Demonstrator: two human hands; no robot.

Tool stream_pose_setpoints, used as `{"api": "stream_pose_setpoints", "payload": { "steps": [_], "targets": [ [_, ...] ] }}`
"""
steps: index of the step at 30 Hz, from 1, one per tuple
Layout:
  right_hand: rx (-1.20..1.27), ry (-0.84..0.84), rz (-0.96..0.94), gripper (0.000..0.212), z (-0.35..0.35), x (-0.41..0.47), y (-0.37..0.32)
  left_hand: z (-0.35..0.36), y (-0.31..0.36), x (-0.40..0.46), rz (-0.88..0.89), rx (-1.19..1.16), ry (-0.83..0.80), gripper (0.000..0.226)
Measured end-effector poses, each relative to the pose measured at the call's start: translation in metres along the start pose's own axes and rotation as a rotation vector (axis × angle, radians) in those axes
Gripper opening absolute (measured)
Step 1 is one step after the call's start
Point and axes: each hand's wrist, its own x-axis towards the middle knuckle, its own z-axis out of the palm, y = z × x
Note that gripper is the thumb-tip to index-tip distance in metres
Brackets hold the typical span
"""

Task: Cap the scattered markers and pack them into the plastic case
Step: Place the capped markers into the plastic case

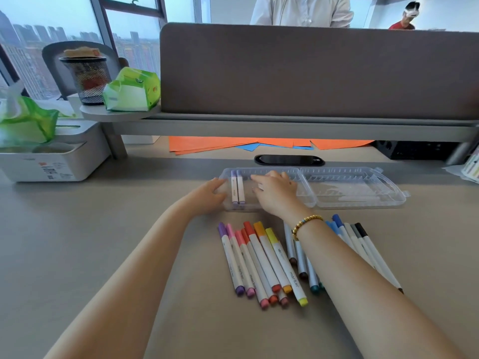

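Both hands at the open plastic case [269, 204]: left hand [211, 193] steadying its left edge, right hand [274, 189] flat inside, holding nothing (two markers [237, 187] already in). Remaining markers [261, 263] on the counter [90, 242] just nearer than the case — long axes pointing toward it — closest to the right hand.

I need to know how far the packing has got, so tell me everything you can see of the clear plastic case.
The plastic case is clear, thin and hinged, lying open and flat on the desk beyond the loose markers. Its lid half lies to the right, ribbed inside. The left half holds two purple markers side by side at its left end. The left hand rests against its left edge; the right hand lies inside it.
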Motion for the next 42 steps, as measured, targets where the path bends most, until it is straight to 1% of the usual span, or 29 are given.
{"api": "stream_pose_setpoints", "payload": {
  "steps": [2, 4, 6, 7, 8, 11, 13, 15, 19, 21, 23, 26, 33, 37, 42],
  "targets": [
    [0.026, 0.020, -0.003, 0.039, -0.009, -0.015, -0.006, 0.002, -0.002, -0.012, -0.029, -0.026, 0.123, 0.046],
    [0.025, 0.020, -0.023, 0.032, -0.017, -0.032, -0.014, 0.004, -0.004, -0.027, -0.063, 0.011, 0.259, 0.036],
    [0.023, 0.000, -0.044, 0.025, -0.023, -0.048, -0.022, 0.006, -0.003, -0.044, -0.096, 0.058, 0.325, 0.026],
    [0.048, -0.017, -0.046, 0.024, -0.025, -0.056, -0.025, 0.007, -0.001, -0.053, -0.119, 0.104, 0.303, 0.024],
    [0.085, -0.038, -0.046, 0.023, -0.027, -0.063, -0.028, 0.008, 0.003, -0.062, -0.141, 0.169, 0.248, 0.026],
    [0.121, -0.114, -0.057, 0.019, -0.028, -0.084, -0.037, 0.015, 0.012, -0.081, -0.173, 0.337, 0.053, 0.043],
    [0.090, -0.163, -0.075, 0.021, -0.024, -0.095, -0.042, 0.019, 0.014, -0.089, -0.174, 0.351, 0.007, 0.053],
    [0.057, -0.202, -0.069, 0.023, -0.022, -0.102, -0.043, 0.021, 0.015, -0.096, -0.165, 0.356, -0.005, 0.050],
    [0.050, -0.187, 0.025, 0.019, -0.040, -0.103, -0.024, 0.023, 0.017, -0.102, -0.159, 0.378, -0.027, 0.041],
    [0.032, -0.304, 0.065, 0.019, -0.057, -0.106, -0.012, 0.022, 0.018, -0.102, -0.162, 0.387, -0.036, 0.039],
    [0.017, -0.447, 0.091, 0.026, -0.067, -0.111, -0.004, 0.022, 0.020, -0.102, -0.165, 0.413, -0.038, 0.037],
    [-0.021, -0.532, 0.089, 0.030, -0.067, -0.114, -0.004, 0.025, 0.023, -0.099, -0.167, 0.455, -0.035, 0.036],
    [0.094, -0.531, 0.105, 0.026, -0.046, -0.110, -0.020, 0.025, 0.018, -0.094, -0.196, 0.483, 0.007, 0.035],
    [0.083, -0.497, 0.095, 0.026, -0.040, -0.108, -0.026, 0.020, 0.014, -0.093, -0.220, 0.527, 0.019, 0.037],
    [0.099, -0.504, 0.130, 0.022, -0.040, -0.102, -0.014, 0.020, 0.015, -0.094, -0.218, 0.531, 0.004, 0.039]
  ]
}}
